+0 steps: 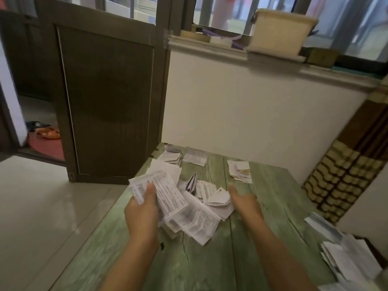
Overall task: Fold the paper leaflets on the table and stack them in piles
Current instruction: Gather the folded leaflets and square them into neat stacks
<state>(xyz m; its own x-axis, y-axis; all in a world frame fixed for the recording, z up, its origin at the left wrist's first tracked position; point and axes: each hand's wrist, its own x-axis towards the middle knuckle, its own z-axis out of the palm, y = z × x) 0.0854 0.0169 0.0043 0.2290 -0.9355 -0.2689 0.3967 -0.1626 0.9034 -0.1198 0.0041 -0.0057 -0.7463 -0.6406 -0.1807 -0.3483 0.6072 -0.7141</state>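
A loose heap of printed white paper leaflets [201, 208] lies in the middle of the green wood-grain table [262, 238]. My left hand [142, 208] grips a long printed leaflet [165, 192] at the heap's left side, thumb on top of the paper. At the heap's right edge my right hand [243, 200] hovers with the thumb up and the fingers relaxed, holding nothing. Folded leaflets sit in piles at the table's far side: one at the far left [171, 156], one beside it [195, 157], one further right [240, 171].
More loose papers [346, 255] lie at the table's right edge. A dark wooden door [107, 97] stands open past the table's left corner. Behind the table is a cream wall with a window sill holding a plastic tub [281, 32]. A patterned curtain [352, 169] hangs at the right.
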